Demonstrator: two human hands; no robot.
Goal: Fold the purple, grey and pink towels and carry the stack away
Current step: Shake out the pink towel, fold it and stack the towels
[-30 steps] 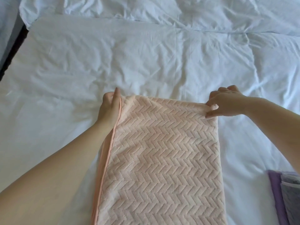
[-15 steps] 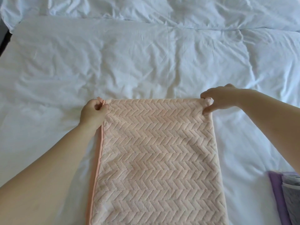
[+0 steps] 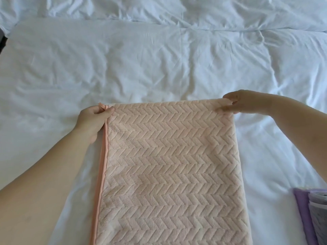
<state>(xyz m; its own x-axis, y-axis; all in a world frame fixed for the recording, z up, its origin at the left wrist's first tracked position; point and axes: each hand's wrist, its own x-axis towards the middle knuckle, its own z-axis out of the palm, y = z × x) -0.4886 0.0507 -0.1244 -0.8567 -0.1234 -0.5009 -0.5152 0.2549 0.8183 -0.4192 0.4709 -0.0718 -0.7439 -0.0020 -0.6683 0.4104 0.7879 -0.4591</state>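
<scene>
A pink towel with a herringbone weave lies lengthwise on the bed, folded double, its near end running out of the bottom of the view. My left hand pinches its far left corner at the salmon-trimmed edge. My right hand pinches the far right corner. The far edge is stretched straight between both hands. At the lower right, the purple towel lies folded with the grey towel on top, both cut off by the frame.
A rumpled white duvet covers the bed under everything. A second fold of white bedding lies along the far side. A dark gap shows at the bed's far left edge.
My left hand went from lying flat along the towel's left edge to pinching its far corner. Both hands pulled the far edge straight and square.
</scene>
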